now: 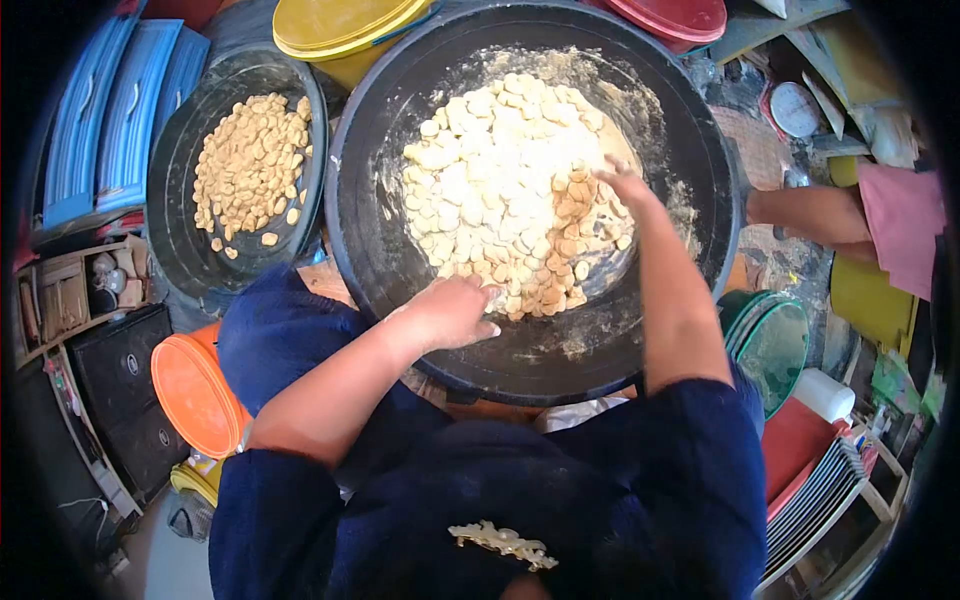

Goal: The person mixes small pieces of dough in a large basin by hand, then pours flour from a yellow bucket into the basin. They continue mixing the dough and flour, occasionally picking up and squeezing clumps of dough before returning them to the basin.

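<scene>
Pale, flour-dusted round pieces (500, 180) lie heaped in a large black basin (540, 370) in front of me. My left hand (452, 312) rests at the heap's lower left edge, palm down, its fingers apart and partly over the pieces. At the heap's right side is my right hand (625, 185), fingers spread over the pieces and loose powder, with nothing held. Browner pieces show between the two hands, in shade. Powder coats the basin's inner wall.
A smaller dark basin (175, 240) with tan pieces stands at left. Around are a yellow-lidded bucket (345, 25), a red lid (675, 15), an orange lid (195, 395), green basins (775, 345) and blue drawers (125, 110). Another person's leg (810, 212) is at right.
</scene>
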A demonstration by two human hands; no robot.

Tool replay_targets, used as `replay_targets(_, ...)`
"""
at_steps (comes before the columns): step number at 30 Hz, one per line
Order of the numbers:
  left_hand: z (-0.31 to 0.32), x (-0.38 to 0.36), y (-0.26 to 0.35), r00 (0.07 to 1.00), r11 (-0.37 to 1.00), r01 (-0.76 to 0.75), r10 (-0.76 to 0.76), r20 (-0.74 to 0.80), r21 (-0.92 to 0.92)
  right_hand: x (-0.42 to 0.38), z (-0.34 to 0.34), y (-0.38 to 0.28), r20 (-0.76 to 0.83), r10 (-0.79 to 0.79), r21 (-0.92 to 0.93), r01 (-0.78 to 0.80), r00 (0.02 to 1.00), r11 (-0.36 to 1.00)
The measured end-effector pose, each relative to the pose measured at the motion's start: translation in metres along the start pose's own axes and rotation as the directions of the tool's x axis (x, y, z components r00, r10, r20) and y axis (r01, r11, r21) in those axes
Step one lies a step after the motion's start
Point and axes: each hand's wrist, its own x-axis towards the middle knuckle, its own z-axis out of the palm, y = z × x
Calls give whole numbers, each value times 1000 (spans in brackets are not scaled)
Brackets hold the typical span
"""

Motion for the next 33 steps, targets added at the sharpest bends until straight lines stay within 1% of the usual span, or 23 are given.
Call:
replay_targets(1, 4, 0, -4, 999, 1000, -14, 14, -35, 17, 32, 12, 8, -150, 36, 201, -6, 988, 980)
replay_targets(2, 4, 3, -9, 1000, 1000, -15, 16, 13, -7, 94, 54, 47, -571, 1, 104, 71, 821, 992)
replay_targets(3, 6, 5, -15, 1000, 999, -15, 15, -15, -38, 85, 85, 32, -456, -170, 220, 295, 874, 930)
replay_targets(4, 10, 5, -19, 1000, 997, -19, 18, -19, -72, 73, 135, 22, -475, -145, -150, 82, 868, 985)
replay_targets(5, 9, 6, -20, 1000, 997, -15, 15, 4, -80, 52, 184, 12, -496, -129, -490, -155, 859, 858)
replay_targets(6, 5, 7, -20, 1000, 998, 12, -11, 16, -57, 1, 205, -14, -423, -222, -562, -62, 879, 825)
replay_targets(8, -1, 12, -23, 999, 999, 38, -38, 23, -32, -32, 241, 16, -262, -425, -658, 162, 867, 735)
replay_targets(9, -3, 14, -26, 999, 999, 35, -35, 13, -32, -38, 235, 29, -262, -419, -655, 159, 869, 738)
replay_targets(10, -5, 14, -28, 999, 999, 33, -33, -1, -32, -40, 215, 47, 76, -461, -770, 346, 884, 536)
replay_targets(11, -8, 15, -29, 999, 999, 35, -35, 0, -30, -39, 192, 62, 406, -412, -778, 545, 816, 312)
replay_targets(12, -9, 16, -28, 999, 999, 2, -4, -43, -45, -31, 160, 57, 441, -349, -776, 547, 827, 314)
replay_targets(13, -10, 17, -28, 995, 998, -30, 24, -92, -60, -20, 141, 59, 315, -323, -712, 447, 893, 541)
replay_targets(15, -11, 19, -27, 993, 997, -29, 21, -116, -69, -7, 112, 53, 20, -372, -745, 262, 928, 613)
replay_targets(17, -8, 19, -26, 992, 996, -27, 17, -126, -81, 15, 110, 37, -141, -416, -622, 246, 898, 743)
replay_targets(19, -8, 20, -25, 995, 999, -11, 8, -98, -30, 60, 139, 32, -343, -558, -367, 439, 755, 820)
replay_targets(21, -11, 22, -20, 996, 999, -4, 1, -84, -34, 45, 158, -40, -186, -335, -517, 197, 924, 833)
replay_targets(22, -13, 24, -18, 998, 999, -4, 2, -68, -36, 34, 173, -63, -187, -334, -512, 199, 924, 836)
replay_targets(24, -17, 27, -13, 998, 1000, 0, -2, -55, -27, 5, 197, -87, -111, -248, -706, 99, 962, 701)
replay_targets(25, -20, 27, -12, 999, 1000, -1, 0, -54, -18, 1, 202, -73, -116, -249, -703, 98, 961, 705)
replay_targets(27, -29, 26, -12, 998, 1000, 17, -17, -56, -9, 3, 215, -27, 125, -492, -744, 410, 862, 528)
replay_targets(29, -25, 27, -20, 994, 996, 47, -55, -99, -79, -10, 185, 5, 315, -437, -632, 530, 842, 566)
replay_targets(31, -27, 33, -27, 991, 996, 67, -73, -112, -60, -37, 146, 19, 149, -305, -457, 339, 940, 822)
replay_targets(33, -32, 39, -29, 986, 992, 107, -114, -117, -66, -4, 122, 54, 333, 3, -27, 6, 943, 1000)
